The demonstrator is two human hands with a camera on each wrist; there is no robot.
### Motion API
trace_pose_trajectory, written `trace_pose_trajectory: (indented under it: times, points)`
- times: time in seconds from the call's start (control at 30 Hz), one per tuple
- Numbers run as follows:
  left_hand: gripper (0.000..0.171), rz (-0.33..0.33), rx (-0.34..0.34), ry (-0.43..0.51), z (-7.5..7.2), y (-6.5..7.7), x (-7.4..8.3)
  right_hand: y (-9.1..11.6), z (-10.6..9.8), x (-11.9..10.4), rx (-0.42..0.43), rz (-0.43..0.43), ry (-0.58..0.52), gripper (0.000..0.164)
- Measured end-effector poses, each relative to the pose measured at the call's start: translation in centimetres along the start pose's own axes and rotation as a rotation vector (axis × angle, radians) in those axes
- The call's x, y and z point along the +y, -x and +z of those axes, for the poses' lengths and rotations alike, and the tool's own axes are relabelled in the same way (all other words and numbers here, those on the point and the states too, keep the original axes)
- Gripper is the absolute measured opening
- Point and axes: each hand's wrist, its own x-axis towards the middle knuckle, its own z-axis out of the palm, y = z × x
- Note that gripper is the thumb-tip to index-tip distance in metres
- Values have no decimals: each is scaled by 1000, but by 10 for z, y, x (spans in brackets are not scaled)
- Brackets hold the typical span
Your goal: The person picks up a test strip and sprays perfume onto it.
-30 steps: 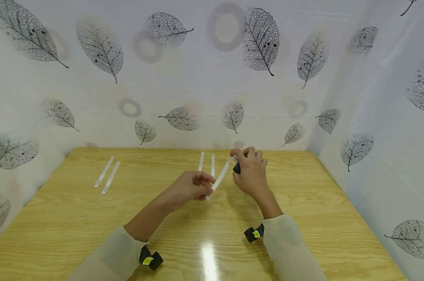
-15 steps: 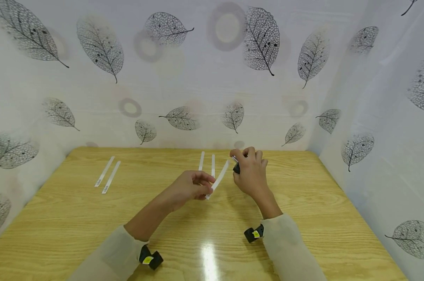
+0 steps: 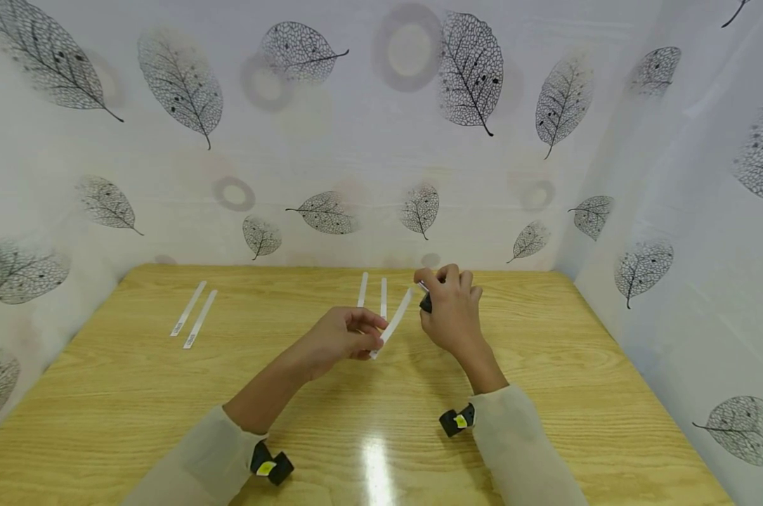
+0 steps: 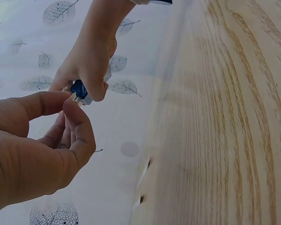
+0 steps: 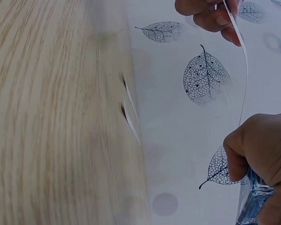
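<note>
My left hand (image 3: 340,341) pinches the lower end of a thin white paper test strip (image 3: 397,322) between thumb and fingers. The strip slants up to the right and bows slightly, as the right wrist view shows of this strip (image 5: 247,70). Above the table's far right part, my right hand (image 3: 454,313) grips a small perfume bottle (image 3: 426,303) with a silvery top; the index finger curls over that top. In the right wrist view the bottle (image 5: 255,199) looks like clear bluish glass, mostly covered by the palm. The strip's upper tip lies close to the bottle's top.
Two similar strips (image 3: 362,289) (image 3: 383,299) lie on the wooden table (image 3: 546,422) behind my left hand. Another pair of strips (image 3: 187,309) (image 3: 200,320) with small printed labels lies at the far left. A leaf-patterned curtain (image 3: 356,140) encloses the back and sides.
</note>
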Motion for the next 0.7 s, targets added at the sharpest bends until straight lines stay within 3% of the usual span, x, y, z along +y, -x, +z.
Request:
trace_pose_trajectory:
  times: [0.7]
  points:
    - [27, -11, -8, -1, -1, 1, 1, 0, 0, 2, -27, 9, 18, 45]
